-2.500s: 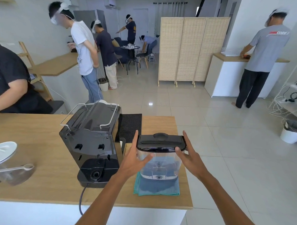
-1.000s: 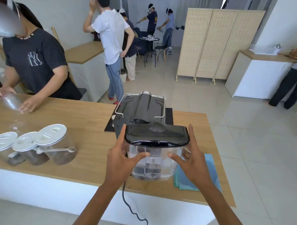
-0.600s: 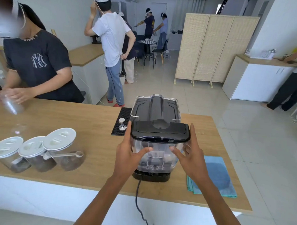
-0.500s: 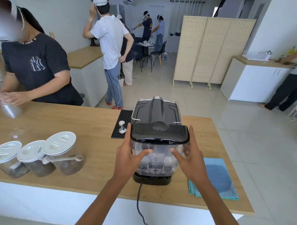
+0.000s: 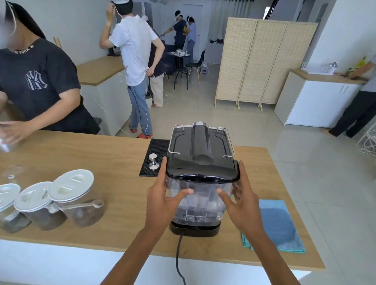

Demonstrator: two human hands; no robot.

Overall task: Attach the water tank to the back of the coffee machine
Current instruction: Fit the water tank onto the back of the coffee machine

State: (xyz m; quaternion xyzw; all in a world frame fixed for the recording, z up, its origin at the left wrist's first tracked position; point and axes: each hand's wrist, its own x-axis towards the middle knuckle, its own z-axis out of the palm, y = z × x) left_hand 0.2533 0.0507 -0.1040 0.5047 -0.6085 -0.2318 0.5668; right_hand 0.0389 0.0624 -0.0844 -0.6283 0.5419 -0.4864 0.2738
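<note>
The black coffee machine [image 5: 201,143] stands on the wooden counter [image 5: 117,164] with its back facing me. The clear water tank [image 5: 198,202] with a black lid sits against that back, its bottom resting on the machine's black base. My left hand [image 5: 163,198] grips the tank's left side, thumb across the front wall. My right hand [image 5: 243,201] grips the right side the same way. A black power cord [image 5: 178,255] runs from the base over the counter's near edge.
A blue cloth [image 5: 275,224] lies right of the machine. A black mat [image 5: 158,147] with a metal tamper [image 5: 153,162] lies at its left. Three lidded jars [image 5: 46,206] stand at the left. A person in a black shirt [image 5: 36,83] stands across the counter.
I lifted the tank off the blue cloth and carried it left behind the machine. Over the last half second it sank down onto the machine's base, both hands still on it.
</note>
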